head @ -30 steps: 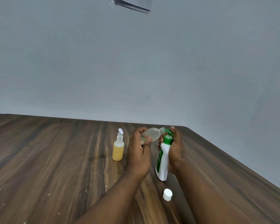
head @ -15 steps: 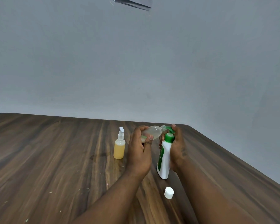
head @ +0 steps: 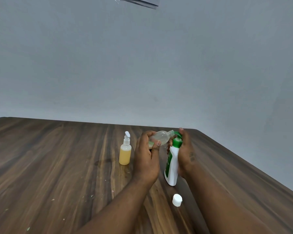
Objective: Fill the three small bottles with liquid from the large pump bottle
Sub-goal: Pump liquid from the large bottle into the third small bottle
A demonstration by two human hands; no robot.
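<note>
My left hand (head: 146,159) grips a small clear bottle (head: 161,137), tilted on its side with its open neck against the green pump spout of the large white pump bottle (head: 172,164). A little pale liquid lies in the small bottle near my fingers. My right hand (head: 184,152) wraps round the pump bottle, one finger on top of the green pump head (head: 178,138). A small spray bottle (head: 125,150) filled with yellow liquid stands upright to the left of my left hand. A third small bottle is not visible.
A loose white cap (head: 177,200) lies on the dark wooden table (head: 49,166) in front of the pump bottle, between my forearms. The table's right edge (head: 243,168) runs diagonally close to my right arm. A grey wall stands behind.
Both hands and the bottles keep the same grip and pose. The whole scene sits slightly higher in view, from a small head movement.
</note>
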